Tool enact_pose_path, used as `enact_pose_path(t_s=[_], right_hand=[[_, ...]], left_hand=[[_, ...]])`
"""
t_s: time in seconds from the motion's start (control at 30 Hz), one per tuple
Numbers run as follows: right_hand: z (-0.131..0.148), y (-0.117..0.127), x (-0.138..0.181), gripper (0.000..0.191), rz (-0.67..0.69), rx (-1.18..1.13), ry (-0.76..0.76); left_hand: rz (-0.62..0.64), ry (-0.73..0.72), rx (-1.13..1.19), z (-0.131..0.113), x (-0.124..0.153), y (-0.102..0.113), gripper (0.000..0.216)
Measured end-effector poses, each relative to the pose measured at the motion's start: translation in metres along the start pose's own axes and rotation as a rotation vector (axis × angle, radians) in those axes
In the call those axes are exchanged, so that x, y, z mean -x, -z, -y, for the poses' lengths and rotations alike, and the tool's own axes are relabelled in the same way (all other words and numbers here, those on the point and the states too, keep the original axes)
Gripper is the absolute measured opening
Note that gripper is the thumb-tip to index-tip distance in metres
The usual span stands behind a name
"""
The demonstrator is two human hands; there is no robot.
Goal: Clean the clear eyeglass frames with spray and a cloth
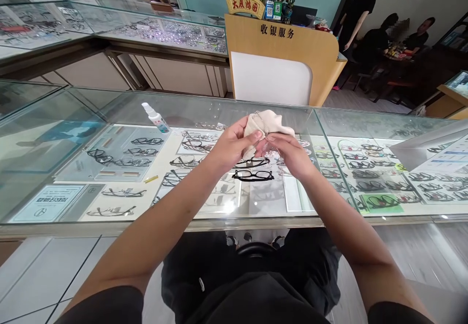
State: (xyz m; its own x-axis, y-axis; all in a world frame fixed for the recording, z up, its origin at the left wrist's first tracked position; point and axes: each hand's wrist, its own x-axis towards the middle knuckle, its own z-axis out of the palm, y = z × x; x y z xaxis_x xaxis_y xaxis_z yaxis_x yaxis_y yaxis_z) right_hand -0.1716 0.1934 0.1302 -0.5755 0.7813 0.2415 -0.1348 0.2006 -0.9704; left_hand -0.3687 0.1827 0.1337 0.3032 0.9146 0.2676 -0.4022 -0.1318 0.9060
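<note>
A cream cleaning cloth [274, 121] is bunched up above the glass counter, with a pair of thin-rimmed glasses [263, 125] against it. My left hand [234, 141] is closed on the cloth, its thumb pressing on the near side. My right hand [290, 152] pinches the glasses at the cloth's lower edge; its fingertips partly hide what they grip. Most of the glasses is covered by cloth and fingers. Below my hands, black-framed glasses [253, 175] show at the counter.
A white spray bottle [156, 118] stands on the glass counter [197, 101] to the left. Many glasses lie in the display below. White sheets [435, 151] rise at the right. Beyond stand a wooden cashier desk [281, 39] and several people at the far right.
</note>
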Motion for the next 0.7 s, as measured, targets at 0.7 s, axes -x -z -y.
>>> enact_pose_path(t_s=[0.7], right_hand=[[-0.01,0.027,-0.025,0.038,-0.045,0.157,0.051]], left_hand=[[-0.07,-0.027,0.019,0.025,-0.034,0.011,0.062]])
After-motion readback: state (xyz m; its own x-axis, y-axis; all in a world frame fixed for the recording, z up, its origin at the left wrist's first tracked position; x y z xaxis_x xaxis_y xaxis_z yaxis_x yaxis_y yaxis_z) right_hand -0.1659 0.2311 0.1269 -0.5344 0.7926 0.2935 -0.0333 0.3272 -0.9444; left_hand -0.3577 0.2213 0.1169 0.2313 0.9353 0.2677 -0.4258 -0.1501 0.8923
